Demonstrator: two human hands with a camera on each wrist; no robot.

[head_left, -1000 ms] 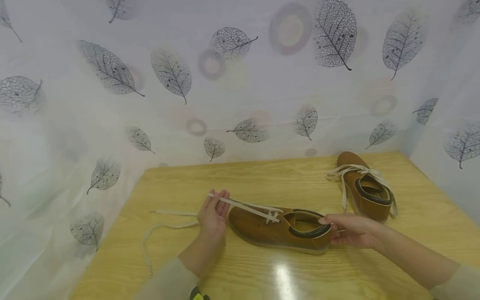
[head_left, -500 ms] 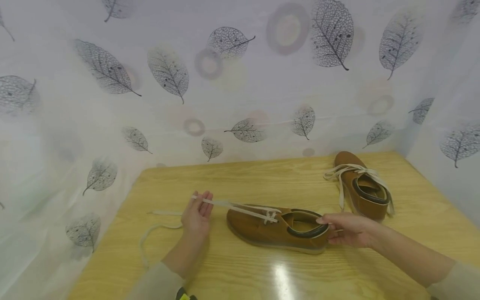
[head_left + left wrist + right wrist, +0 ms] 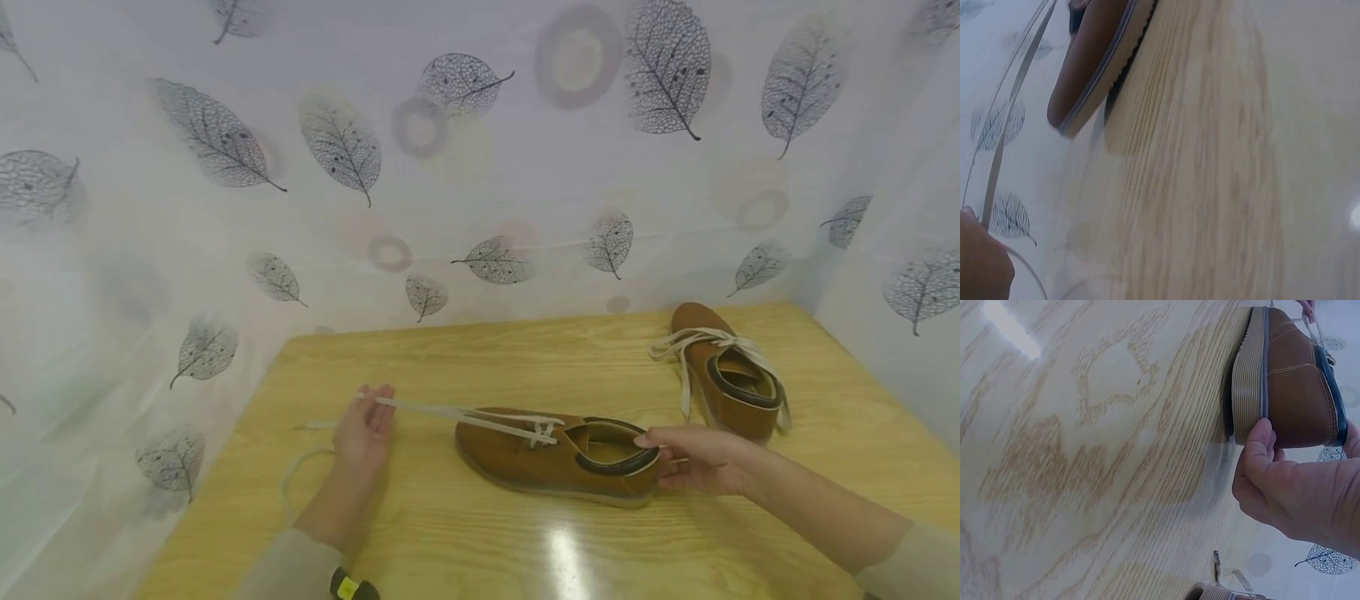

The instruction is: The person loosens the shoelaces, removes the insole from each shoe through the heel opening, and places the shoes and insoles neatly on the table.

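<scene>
A brown leather shoe point(image 3: 517, 467) with a dark collar lies sole down, its toe pointing left. My left hand point(image 3: 362, 437) is left of the toe and pinches the pale shoelaces point(image 3: 427, 407), which stretch taut from the eyelets over the toe. Loose lace ends trail on the table beyond that hand. In the left wrist view, the two lace strands point(image 3: 999, 156) run up from the fingers, apart from the toe. At the heel, my right hand point(image 3: 697, 458) grips the shoe, thumb at the collar; the right wrist view shows its fingers against the heel point(image 3: 1297, 400) near the sole.
A second brown shoe point(image 3: 738, 417), its laces draped loosely over it, stands at the back right behind my right hand. The wooden table point(image 3: 450, 542) meets a white leaf-patterned sheet point(image 3: 510, 183) at the back and sides.
My left hand has moved left from beside the toe, drawing the laces out longer, and fewer lace ends show left of it. The right hand and shoe have stayed in place.
</scene>
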